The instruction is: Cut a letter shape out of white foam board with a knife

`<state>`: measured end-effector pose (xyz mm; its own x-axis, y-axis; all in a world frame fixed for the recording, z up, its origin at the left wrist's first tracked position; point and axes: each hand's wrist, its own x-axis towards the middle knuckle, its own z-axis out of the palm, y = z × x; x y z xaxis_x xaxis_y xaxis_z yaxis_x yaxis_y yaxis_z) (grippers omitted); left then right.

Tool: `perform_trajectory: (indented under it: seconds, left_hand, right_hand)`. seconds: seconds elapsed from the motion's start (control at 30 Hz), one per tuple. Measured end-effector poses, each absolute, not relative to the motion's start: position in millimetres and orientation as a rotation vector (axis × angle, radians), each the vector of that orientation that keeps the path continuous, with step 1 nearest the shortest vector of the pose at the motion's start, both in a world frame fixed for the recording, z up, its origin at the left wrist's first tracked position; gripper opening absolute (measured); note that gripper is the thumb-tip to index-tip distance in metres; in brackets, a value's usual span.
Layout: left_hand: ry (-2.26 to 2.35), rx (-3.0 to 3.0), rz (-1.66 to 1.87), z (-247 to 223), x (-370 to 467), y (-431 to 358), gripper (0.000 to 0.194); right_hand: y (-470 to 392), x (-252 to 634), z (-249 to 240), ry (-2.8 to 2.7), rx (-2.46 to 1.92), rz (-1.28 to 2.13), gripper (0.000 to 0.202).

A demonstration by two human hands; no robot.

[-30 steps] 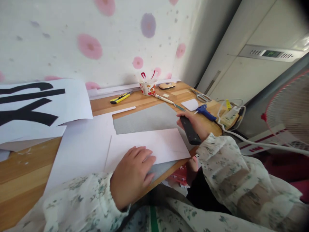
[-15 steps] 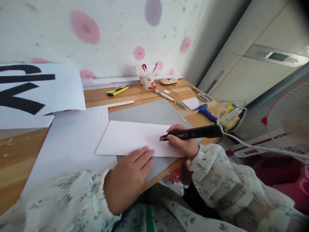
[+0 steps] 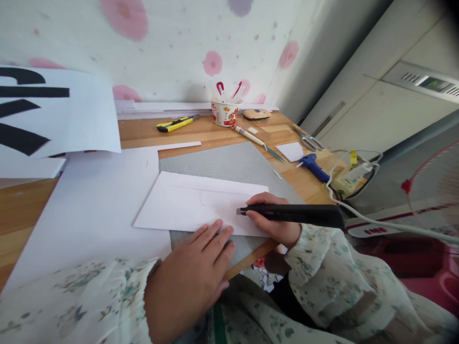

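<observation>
A white rectangular board (image 3: pixel 186 200) with faint drawn lines lies on a grey cutting mat (image 3: pixel 222 160). My left hand (image 3: pixel 199 270) rests with its fingers stretched out on the board's near edge. In my right hand (image 3: pixel 274 224) is a black utility knife (image 3: pixel 297 214), gripped between thumb and fingers. Its short blade points left, over the right part of the board; whether the tip touches the surface I cannot tell. A larger white sheet (image 3: pixel 103 200) lies to the left of the mat, partly under the board.
Along the back stand a paper cup (image 3: pixel 226 113) and a yellow utility knife (image 3: pixel 177 124). To the right lie tweezers (image 3: pixel 274 154), scissors (image 3: pixel 310 142), a blue glue gun (image 3: pixel 313 167) and a power strip (image 3: pixel 351 177) with cables. A sheet with black characters (image 3: pixel 86 114) is at the left.
The black knife has turned a little, its handle end now lower. My left hand stays on the board. The whole view has shifted slightly, and the drawn lines show more clearly.
</observation>
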<state>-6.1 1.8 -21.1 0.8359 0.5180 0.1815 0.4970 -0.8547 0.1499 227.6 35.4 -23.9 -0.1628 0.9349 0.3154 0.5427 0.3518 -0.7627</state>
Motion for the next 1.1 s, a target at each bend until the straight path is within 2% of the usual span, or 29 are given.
perform_trajectory:
  seconds: [0.43,1.1]
  left_hand:
    - [0.803,2.854,0.290,-17.7,-5.2,2.0,0.039]
    - [0.809,2.878,0.162,-16.4,-3.3,-0.1,0.053]
  right_hand:
    - [31.2,225.2,-22.5,-1.847,-1.260,0.586,0.009]
    - [30.9,229.2,-25.0,-1.957,-1.256,0.561,0.009]
